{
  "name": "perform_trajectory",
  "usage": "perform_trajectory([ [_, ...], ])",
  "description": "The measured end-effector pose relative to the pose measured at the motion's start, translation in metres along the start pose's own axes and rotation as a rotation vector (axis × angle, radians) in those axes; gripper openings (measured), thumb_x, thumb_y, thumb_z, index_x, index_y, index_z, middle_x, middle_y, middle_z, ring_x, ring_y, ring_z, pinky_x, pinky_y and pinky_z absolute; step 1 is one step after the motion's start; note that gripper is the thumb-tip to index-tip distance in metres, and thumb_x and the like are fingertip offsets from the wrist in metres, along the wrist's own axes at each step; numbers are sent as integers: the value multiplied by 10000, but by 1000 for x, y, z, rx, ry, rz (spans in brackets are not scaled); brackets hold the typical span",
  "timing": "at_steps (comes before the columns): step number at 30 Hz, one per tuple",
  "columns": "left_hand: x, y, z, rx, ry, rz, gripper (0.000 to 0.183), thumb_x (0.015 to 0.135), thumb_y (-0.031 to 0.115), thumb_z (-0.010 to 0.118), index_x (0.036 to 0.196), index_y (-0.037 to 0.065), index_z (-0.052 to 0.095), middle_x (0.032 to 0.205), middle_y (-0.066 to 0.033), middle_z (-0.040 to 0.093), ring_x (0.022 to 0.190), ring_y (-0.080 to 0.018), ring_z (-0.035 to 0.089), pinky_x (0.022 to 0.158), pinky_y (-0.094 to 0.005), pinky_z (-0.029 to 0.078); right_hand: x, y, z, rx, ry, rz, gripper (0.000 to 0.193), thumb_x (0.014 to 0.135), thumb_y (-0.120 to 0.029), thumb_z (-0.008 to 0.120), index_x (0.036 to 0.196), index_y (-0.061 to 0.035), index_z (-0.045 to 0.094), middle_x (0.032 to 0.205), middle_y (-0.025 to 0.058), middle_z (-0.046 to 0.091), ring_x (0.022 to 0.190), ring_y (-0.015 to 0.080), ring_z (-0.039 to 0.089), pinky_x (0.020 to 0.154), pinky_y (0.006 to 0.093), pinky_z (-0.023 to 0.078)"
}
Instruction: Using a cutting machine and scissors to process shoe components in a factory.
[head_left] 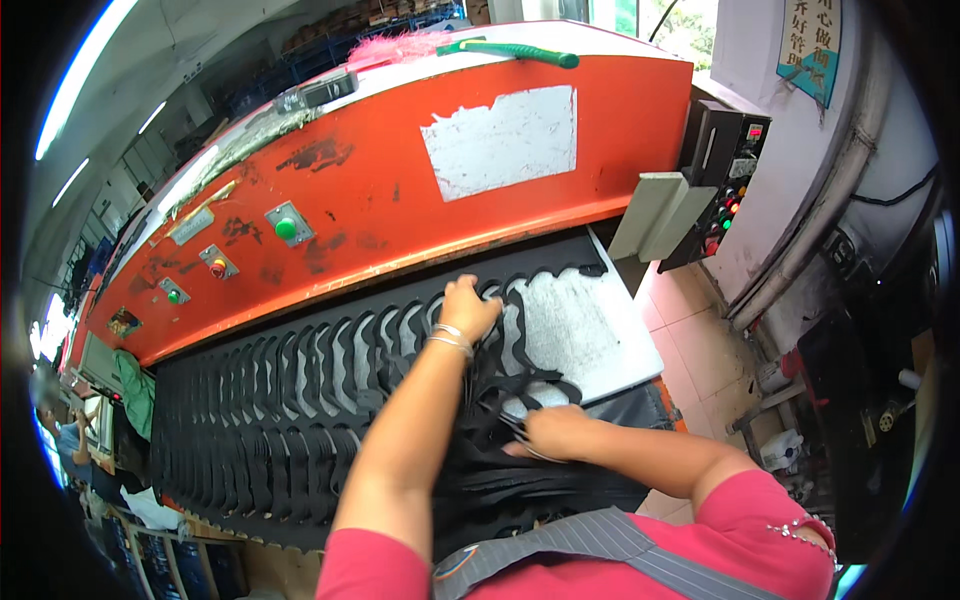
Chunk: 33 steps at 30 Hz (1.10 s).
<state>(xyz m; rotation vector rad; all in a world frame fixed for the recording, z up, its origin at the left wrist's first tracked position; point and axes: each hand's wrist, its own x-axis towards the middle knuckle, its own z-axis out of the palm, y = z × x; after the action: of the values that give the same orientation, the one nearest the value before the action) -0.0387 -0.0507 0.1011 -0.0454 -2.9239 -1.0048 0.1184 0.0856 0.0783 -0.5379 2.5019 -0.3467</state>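
Observation:
A black sheet point(330, 330), soft-looking and cut through with rows of wavy curved openings, lies over a white board on the machine bed. My left hand point(468, 308) is at the sheet's far part, its fingers curled down and closed on a black wavy strip. Nearer to me on the right, my right hand point(555, 432) is closed round a bunch of loose black strips point(497, 395); its fingertips are partly hidden. To the right of both hands, the white board point(570, 320) shows bare, with a greyish, worn surface. More black material point(540, 485) hangs in folds in front of me.
Beyond the bed stands an orange machine body point(370, 180) with a green button point(287, 229) and a red one point(218, 268). A green-handled tool point(520, 51) lies on top. A control box point(725, 190) with lit buttons stands right. Another person point(75, 440) is far left.

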Motion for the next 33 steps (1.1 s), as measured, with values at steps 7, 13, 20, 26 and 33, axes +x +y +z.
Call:
perform_trajectory([
  [7, 7, -42, 57, 94, -165, -441, 431, 795, 123, 558, 1178, -43, 454, 1171, -249, 548, 1083, -390, 547, 934, -406, 433, -69, 116, -58, 41, -45, 403, 786, 633, -630, 697, 1028, 37, 564, 940, 213, 630, 901, 337, 617, 792, 401, 477],
  [13, -8, -44, 48, -13, -136, -282, 308, 846, 150, 468, 1074, -55, 502, 1040, -322, 577, 1021, -416, 565, 876, -458, 446, 4, 147, -106, 256, -63, 202, 875, 752, -776, 384, 994, 51, 540, 799, 168, 589, 740, 247, 583, 670, 358, 461],
  [20, -27, -32, 27, 192, -41, -118, 227, 855, 104, 407, 1019, -34, 482, 977, -285, 613, 933, -411, 605, 821, -470, 471, 148, 103, -135, 473, -343, 196, 951, 583, -939, 232, 791, -41, 467, 650, 55, 435, 541, 164, 467, 530, 321, 434],
  [26, -27, -41, 32, 254, -43, -73, 186, 851, 107, 397, 961, -16, 484, 931, -260, 627, 874, -391, 625, 771, -462, 491, 177, 78, -128, 520, -309, 141, 880, 651, -895, 287, 695, -36, 469, 523, 46, 364, 463, 164, 429, 474, 327, 408],
  [33, -103, -50, -1, 331, -262, -5, 256, 879, 258, 446, 954, 27, 524, 842, -242, 638, 820, -405, 622, 738, -499, 477, 103, 84, -72, 213, -250, 39, 769, 761, -739, 462, 759, 14, 620, 624, 137, 569, 568, 248, 570, 538, 367, 461],
])
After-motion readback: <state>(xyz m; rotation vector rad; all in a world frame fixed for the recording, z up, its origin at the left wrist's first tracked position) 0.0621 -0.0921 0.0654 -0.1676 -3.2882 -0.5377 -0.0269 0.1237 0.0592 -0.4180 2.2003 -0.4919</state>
